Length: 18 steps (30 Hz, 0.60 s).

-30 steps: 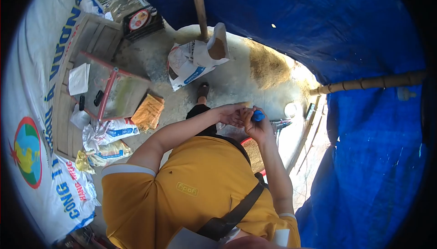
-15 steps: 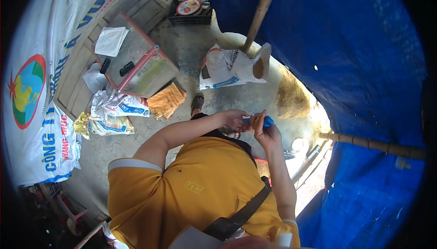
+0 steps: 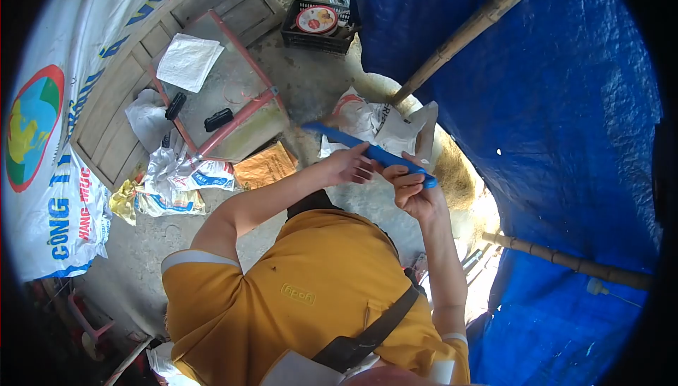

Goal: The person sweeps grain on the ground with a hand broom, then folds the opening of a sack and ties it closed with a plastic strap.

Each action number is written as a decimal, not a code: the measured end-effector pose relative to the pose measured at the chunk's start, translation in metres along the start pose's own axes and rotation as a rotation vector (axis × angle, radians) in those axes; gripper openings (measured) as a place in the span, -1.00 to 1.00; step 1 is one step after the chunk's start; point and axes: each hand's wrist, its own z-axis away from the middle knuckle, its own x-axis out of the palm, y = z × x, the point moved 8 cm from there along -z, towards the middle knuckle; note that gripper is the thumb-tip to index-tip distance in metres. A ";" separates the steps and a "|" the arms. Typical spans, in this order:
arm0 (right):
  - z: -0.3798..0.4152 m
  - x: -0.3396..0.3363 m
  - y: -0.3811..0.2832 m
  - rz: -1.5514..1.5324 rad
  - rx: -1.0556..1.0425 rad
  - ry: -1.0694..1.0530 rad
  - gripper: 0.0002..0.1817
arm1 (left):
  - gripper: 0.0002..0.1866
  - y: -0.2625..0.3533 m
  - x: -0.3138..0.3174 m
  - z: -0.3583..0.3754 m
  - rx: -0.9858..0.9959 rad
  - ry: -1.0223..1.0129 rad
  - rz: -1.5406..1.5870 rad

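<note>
A long, narrow blue object (image 3: 339,135), like a flat stick tapering at its far end, slants across in front of my body. My right hand (image 3: 417,195) is closed round its near end, thumb and fingers pressed on the blue part. Beside the middle of the object is my left hand (image 3: 347,165), fingers bent and apart, with fingertips right at its edge. Beyond the object's far half sits a white printed sack (image 3: 364,114) on the concrete floor.
At the left stands a red-framed glass case (image 3: 244,82) with a white cloth (image 3: 189,61) and two black objects on it. Bags and an orange packet (image 3: 265,165) lie below. A black crate (image 3: 318,40) is behind. Bamboo poles (image 3: 480,26) cross the blue tarp (image 3: 565,125) at right.
The blue object, mostly hidden between the hands before, now extends long toward the upper left. My right hand has risen slightly; my left hand has shifted left. The view has turned a little.
</note>
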 end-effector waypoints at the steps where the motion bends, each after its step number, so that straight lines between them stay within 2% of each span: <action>1: -0.011 -0.001 -0.005 0.000 -0.006 0.005 -0.50 | -0.61 0.016 -0.015 0.006 0.073 0.049 -0.264; 2: -0.025 -0.009 -0.010 0.263 0.008 0.075 -0.51 | -0.57 0.031 -0.026 0.011 0.149 0.098 -0.531; 3: -0.037 -0.016 -0.014 0.530 0.026 0.145 -0.51 | -0.57 0.037 -0.035 0.014 0.151 0.093 -0.529; 4: -0.050 -0.020 -0.012 0.534 0.026 0.148 -0.51 | -0.54 0.044 -0.051 0.017 0.168 0.175 -0.373; 5: -0.063 -0.031 -0.019 0.799 -0.035 0.301 -0.51 | -0.51 0.050 -0.064 0.018 0.185 0.256 -0.215; 6: -0.072 -0.036 -0.025 1.063 -0.096 0.456 -0.52 | -0.51 0.056 -0.066 0.018 0.190 0.253 -0.212; 8: -0.091 -0.039 -0.012 1.168 -0.074 0.500 -0.53 | -0.60 0.055 -0.048 0.013 0.123 -0.022 0.177; 9: -0.096 -0.039 -0.011 1.268 -0.057 0.538 -0.55 | -0.71 0.065 -0.068 -0.001 0.255 0.100 0.098; 12: -0.100 -0.027 -0.013 1.316 -0.107 0.474 -0.52 | -0.80 0.086 -0.112 -0.030 0.156 0.082 -0.021; 13: -0.093 -0.022 -0.018 1.353 -0.148 0.459 -0.49 | -0.83 0.099 -0.097 -0.012 0.135 0.184 0.014; 14: -0.084 -0.022 -0.024 1.353 -0.159 0.463 -0.49 | -0.83 0.110 -0.102 -0.015 0.131 0.175 0.009; 16: -0.066 -0.023 -0.044 1.409 -0.245 0.469 -0.49 | -0.82 0.142 -0.127 -0.016 0.103 0.165 0.096; 18: -0.039 -0.034 -0.065 1.317 -0.344 0.512 -0.52 | -0.79 0.175 -0.123 -0.011 0.080 0.018 0.413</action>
